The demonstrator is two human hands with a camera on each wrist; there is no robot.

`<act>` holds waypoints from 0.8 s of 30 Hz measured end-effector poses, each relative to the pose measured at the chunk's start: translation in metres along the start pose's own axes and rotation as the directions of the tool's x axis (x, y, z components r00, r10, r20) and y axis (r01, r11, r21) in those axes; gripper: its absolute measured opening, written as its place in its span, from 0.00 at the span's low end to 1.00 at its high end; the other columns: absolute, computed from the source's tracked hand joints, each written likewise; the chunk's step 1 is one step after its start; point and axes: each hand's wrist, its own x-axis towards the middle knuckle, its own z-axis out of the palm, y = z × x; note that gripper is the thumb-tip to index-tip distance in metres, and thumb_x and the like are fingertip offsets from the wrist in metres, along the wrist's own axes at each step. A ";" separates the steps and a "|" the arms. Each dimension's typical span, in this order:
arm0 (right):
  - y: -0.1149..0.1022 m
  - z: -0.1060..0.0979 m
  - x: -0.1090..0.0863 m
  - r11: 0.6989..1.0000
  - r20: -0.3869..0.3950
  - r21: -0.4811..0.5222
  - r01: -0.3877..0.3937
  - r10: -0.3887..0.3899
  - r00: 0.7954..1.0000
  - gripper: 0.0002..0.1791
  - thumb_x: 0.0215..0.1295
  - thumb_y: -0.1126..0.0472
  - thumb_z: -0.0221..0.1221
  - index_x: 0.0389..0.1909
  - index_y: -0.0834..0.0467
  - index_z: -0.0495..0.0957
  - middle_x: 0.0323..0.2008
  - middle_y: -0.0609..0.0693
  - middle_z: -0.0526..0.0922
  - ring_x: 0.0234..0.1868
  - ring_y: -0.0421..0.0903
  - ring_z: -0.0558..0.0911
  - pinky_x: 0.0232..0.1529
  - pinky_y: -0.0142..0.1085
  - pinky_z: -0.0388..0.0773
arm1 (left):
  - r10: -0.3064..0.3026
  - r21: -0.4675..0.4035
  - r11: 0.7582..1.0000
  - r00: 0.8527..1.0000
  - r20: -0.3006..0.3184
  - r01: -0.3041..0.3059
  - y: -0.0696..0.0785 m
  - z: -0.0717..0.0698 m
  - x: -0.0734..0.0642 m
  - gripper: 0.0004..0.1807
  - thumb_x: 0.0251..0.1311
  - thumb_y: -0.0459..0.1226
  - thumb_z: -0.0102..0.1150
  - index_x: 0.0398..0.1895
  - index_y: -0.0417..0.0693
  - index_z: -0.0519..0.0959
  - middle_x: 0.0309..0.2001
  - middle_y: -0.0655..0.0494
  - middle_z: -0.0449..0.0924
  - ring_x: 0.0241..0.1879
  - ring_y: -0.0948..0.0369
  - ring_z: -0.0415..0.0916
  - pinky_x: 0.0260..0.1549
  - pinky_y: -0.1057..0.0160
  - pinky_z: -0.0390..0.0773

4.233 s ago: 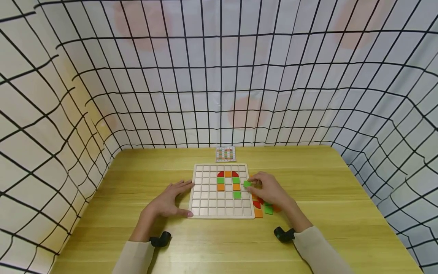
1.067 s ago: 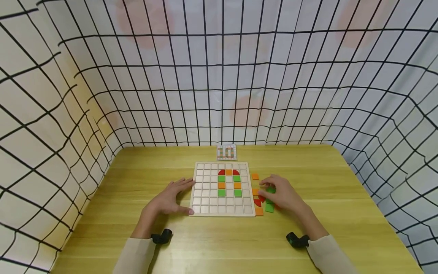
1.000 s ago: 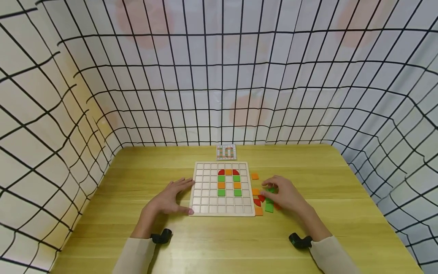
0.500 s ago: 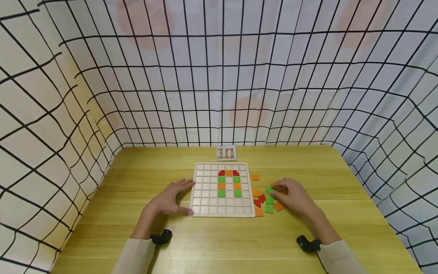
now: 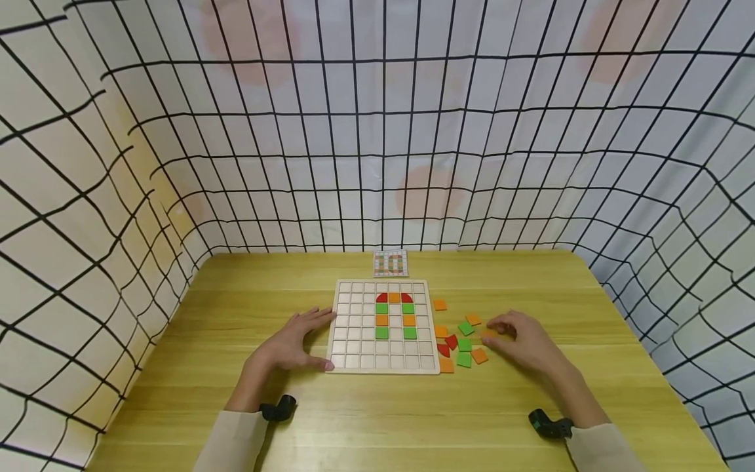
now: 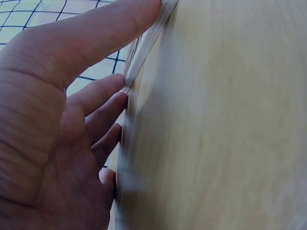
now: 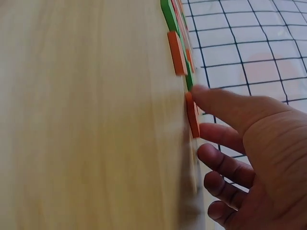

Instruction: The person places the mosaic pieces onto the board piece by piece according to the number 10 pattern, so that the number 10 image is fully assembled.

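Orange tile (image 5: 489, 334): located on the table (image 5: 377, 419) at the right side of the loose pieces, between the thumb and index finger of the right hand (image 5: 527, 339). The right hand is partly open, its other fingers loosely bent; whether thumb and index finger pinch the tile or only flank it cannot be told. Next to it, toward the board (image 5: 354, 341), lie three green tiles (image 5: 464, 344), further orange squares (image 5: 480, 355) and two red rounded pieces (image 5: 451, 341), the nearest of them just beside the board's right edge. The board is pale, square and divided into a grid of cells. Nine pieces sit in its cells in an arch: a top row of red (image 5: 382, 298), orange and red, with two legs below, each made up of green, orange and green. The left hand (image 5: 291, 341) is spread wide and grasps nothing; its fingertips touch the board's left edge and its thumb rests at the near left corner. Beyond the far edge of the board, a small card (image 5: 390, 263) printed with a coloured grid pattern lies flat. Each wrist carries a black device (image 5: 278, 408) beside a light sleeve (image 5: 232, 439). White cloth (image 5: 366, 137) with black grid lines surrounds the table's back and sides.
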 end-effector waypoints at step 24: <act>-0.009 0.013 0.002 0.995 -0.003 0.028 0.092 -0.092 0.996 0.17 0.68 0.45 0.67 0.51 0.50 0.86 0.47 0.44 0.83 0.50 0.46 0.80 0.53 0.50 0.80 | 0.010 0.019 1.000 1.000 0.004 -0.010 0.002 -0.002 -0.002 0.58 0.46 0.60 0.78 0.81 0.60 0.60 0.82 0.56 0.55 0.83 0.46 0.46 0.81 0.37 0.40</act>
